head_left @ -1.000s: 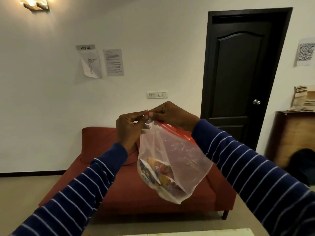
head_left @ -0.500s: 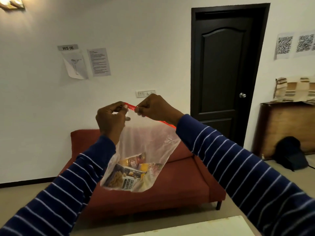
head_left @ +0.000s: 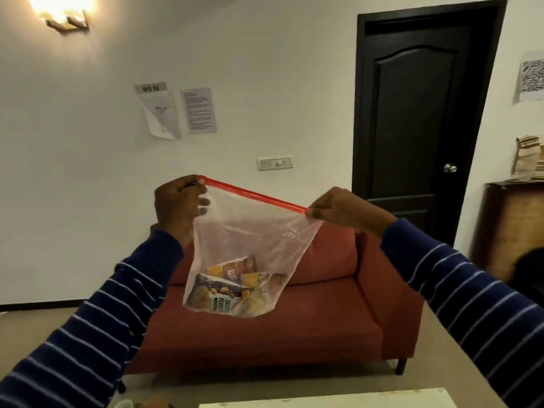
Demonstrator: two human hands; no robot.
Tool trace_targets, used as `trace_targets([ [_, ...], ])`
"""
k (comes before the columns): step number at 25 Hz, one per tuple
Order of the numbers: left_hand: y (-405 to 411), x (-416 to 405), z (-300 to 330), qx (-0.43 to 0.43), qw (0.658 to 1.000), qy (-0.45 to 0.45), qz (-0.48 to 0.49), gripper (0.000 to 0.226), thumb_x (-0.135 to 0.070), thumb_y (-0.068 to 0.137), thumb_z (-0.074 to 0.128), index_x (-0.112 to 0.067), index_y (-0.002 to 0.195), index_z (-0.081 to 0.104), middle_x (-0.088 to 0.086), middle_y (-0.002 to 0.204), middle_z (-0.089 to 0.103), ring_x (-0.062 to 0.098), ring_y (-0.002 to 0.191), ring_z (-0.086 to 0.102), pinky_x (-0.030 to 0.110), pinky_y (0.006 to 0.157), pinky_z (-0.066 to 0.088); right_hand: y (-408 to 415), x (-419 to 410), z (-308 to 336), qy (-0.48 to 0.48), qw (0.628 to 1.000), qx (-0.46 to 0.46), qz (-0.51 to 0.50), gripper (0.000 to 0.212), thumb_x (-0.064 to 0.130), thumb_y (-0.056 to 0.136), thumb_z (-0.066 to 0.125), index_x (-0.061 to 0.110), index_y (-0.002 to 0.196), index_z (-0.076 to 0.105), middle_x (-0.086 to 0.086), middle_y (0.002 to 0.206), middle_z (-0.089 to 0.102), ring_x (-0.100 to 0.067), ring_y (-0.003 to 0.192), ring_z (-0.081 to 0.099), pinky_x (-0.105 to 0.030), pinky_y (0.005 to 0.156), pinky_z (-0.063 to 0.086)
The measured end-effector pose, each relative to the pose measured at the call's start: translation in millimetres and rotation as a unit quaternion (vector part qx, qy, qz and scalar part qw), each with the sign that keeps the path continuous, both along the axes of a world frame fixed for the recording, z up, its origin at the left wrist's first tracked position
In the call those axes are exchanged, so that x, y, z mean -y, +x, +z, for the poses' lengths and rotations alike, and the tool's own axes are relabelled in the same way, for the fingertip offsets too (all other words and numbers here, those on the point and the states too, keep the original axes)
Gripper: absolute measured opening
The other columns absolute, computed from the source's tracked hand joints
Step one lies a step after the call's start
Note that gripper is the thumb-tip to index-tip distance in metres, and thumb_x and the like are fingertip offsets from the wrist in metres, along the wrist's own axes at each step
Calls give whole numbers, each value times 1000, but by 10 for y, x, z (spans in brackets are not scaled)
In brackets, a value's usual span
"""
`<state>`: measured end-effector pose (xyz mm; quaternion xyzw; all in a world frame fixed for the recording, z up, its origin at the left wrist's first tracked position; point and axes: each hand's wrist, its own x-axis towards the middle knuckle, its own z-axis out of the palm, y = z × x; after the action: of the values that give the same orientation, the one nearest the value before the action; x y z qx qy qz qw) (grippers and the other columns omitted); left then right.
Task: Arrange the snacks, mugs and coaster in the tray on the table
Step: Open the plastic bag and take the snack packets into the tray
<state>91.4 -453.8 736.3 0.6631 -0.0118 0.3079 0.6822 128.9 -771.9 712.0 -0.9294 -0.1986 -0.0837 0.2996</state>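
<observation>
While both hands hold it up in mid-air, a clear plastic bag (head_left: 253, 245) hangs in the middle of the view with its red zip strip (head_left: 253, 195) stretched taut between them. The left hand (head_left: 178, 204) sits at the 9 o'clock end of the strip, its fingers (head_left: 203, 201) curled and pinching that corner, and the right hand (head_left: 338, 210) pinches the 3 o'clock end, which sits a little lower, so the strip slopes down toward the right. Both arms wear dark blue sleeves (head_left: 471, 290) with thin white stripes. Snack packets (head_left: 232, 287) lie heaped at the bottom of the bag, at its 6 o'clock; one dark packet in front reads "salted peanuts", and behind it lie red and yellow ones. A red sofa (head_left: 323, 319) stands behind the bag against the white wall. At 2 o'clock is a dark closed door (head_left: 418, 113), and at 10 o'clock two paper sheets (head_left: 182, 113) are stuck to the wall under a "WS 06" label, with a lit wall lamp (head_left: 64, 13) at 11 o'clock. A pale strip of the bench (head_left: 323, 400) shows at 6 o'clock along the bottom edge, below the bag. What lies beside it at 7 o'clock is too blurred to tell.
</observation>
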Motion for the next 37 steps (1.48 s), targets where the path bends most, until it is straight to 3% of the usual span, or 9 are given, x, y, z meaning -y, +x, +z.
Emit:
trace_targets([
  [6,-48,63,-64,-25,1000,7,-11,5,-17,91,69,-21,90,72,-1,83,71,14,74,67,28,63,54,-114,189,28,-24,999,-46,-3,17,35,92,67,41,80,77,25,77,72,6,78,68,-12,70,48],
  [10,-123,166,-79,-23,1000,8,-8,7,-13,90,69,-17,88,73,1,83,70,15,76,65,28,64,55,-169,245,33,-67,997,-39,-24,29,33,90,70,46,65,73,25,66,70,9,65,63,-4,53,42],
  [12,-173,223,-118,-34,998,6,-53,5,-12,91,68,-12,92,73,4,83,69,17,76,65,28,65,57,-220,192,26,-88,995,-31,-30,12,29,90,70,36,87,79,16,87,76,5,72,63,-9,62,44],
  [15,-230,280,-147,-40,994,10,-104,7,-14,92,68,-11,95,74,7,83,69,18,79,66,31,68,58,-331,-80,95,-58,998,-20,30,27,36,94,65,23,116,74,7,115,73,-3,93,66,-23,86,53],
  [21,-307,421,-272,-27,994,60,-86,11,-20,90,71,-16,99,75,2,85,75,13,76,71,30,74,61,-556,-642,224,62,989,4,134,35,41,98,58,14,87,78,-17,79,72,-16,59,55,-28,61,49],
  [26,-324,364,-362,-26,993,36,-114,8,-18,90,71,-19,97,74,-6,79,75,8,74,69,18,68,56,-495,-746,233,123,976,-138,116,32,34,97,62,7,91,78,-24,91,73,-22,68,61,-33,71,55],
  [31,-302,354,-479,-38,989,44,-133,16,-10,97,59,-13,107,71,6,95,71,14,87,66,30,83,57,-411,-837,98,261,910,-301,113,22,16,96,65,-3,91,75,-15,81,72,-15,59,65,-24,57,57],
  [35,-375,461,-639,-89,986,78,-120,35,-48,84,72,-18,102,70,3,99,72,15,90,68,28,74,55,-425,-859,-18,179,965,-172,84,22,23,93,68,11,79,80,-5,69,73,-7,54,62,-18,58,54],
  [37,-386,531,-698,-109,981,128,-92,36,-47,80,76,-18,100,67,5,98,70,17,89,67,33,76,58,-450,-891,-57,89,992,-58,65,24,26,93,68,18,74,79,4,58,68,1,46,55,-14,51,48],
])
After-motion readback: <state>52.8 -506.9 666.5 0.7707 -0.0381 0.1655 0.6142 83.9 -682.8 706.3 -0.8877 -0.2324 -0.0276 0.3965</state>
